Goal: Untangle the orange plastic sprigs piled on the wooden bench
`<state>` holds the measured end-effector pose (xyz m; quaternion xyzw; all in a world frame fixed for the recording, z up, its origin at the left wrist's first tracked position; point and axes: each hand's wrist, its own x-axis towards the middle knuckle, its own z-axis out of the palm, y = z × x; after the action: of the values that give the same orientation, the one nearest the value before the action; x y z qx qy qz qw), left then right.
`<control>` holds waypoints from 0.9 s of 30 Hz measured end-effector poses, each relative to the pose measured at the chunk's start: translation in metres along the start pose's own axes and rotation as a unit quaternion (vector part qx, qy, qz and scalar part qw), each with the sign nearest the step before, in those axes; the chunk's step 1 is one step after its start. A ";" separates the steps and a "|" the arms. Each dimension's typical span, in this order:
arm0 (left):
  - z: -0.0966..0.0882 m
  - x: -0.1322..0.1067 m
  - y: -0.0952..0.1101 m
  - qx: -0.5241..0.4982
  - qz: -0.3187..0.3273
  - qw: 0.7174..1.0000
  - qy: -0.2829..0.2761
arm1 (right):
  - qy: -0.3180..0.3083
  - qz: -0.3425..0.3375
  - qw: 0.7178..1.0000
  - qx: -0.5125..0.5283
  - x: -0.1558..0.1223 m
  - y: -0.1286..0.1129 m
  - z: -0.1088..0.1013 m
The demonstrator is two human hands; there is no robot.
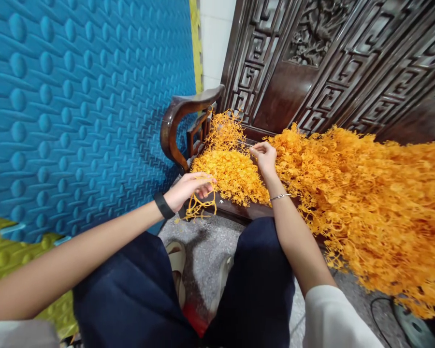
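My left hand [194, 188], a dark band at its wrist, is closed with curled fingers on an orange plastic sprig [199, 207]; thin looping stems hang below it. My right hand [265, 157] is pinched above the bench seat, a thin bangle on its wrist. A thin pale line shows at its fingertips, too fine to name. Between the hands lies a pile of orange plastic sprigs [235, 174] on the dark wooden bench. Behind it stands a looser, spindlier orange clump [224, 130], near my right fingertips.
A large heap of orange sprigs [377, 203] covers the bench to the right and spills over its front edge. A curved wooden armrest [172, 128] and carved backrest [286, 92] bound the seat. Blue foam matting [76, 121] is at left. A black cable [375, 309] lies lower right.
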<state>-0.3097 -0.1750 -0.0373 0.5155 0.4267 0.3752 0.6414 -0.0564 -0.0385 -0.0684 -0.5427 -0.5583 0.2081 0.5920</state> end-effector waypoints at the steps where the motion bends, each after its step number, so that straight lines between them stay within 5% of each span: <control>1: 0.000 0.000 0.001 -0.005 -0.006 1.000 -0.006 | -0.012 -0.007 1.000 -0.018 -0.001 -0.001 0.003; 15: -0.006 0.007 0.012 -0.109 -0.048 0.993 -0.002 | -0.115 -0.119 0.956 -0.243 -0.012 -0.007 0.025; 21: -0.007 0.006 0.017 -0.147 -0.046 0.987 0.044 | -0.166 -0.090 0.979 -0.076 -0.034 -0.042 0.027; 27: -0.009 0.008 0.022 -0.186 -0.045 0.975 0.113 | -0.328 -0.080 0.934 0.117 -0.078 -0.098 0.026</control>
<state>-0.3167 -0.1608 -0.0183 0.3213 0.4419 0.4751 0.6898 -0.1375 -0.1260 -0.0223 -0.3247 -0.7349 0.3904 0.4495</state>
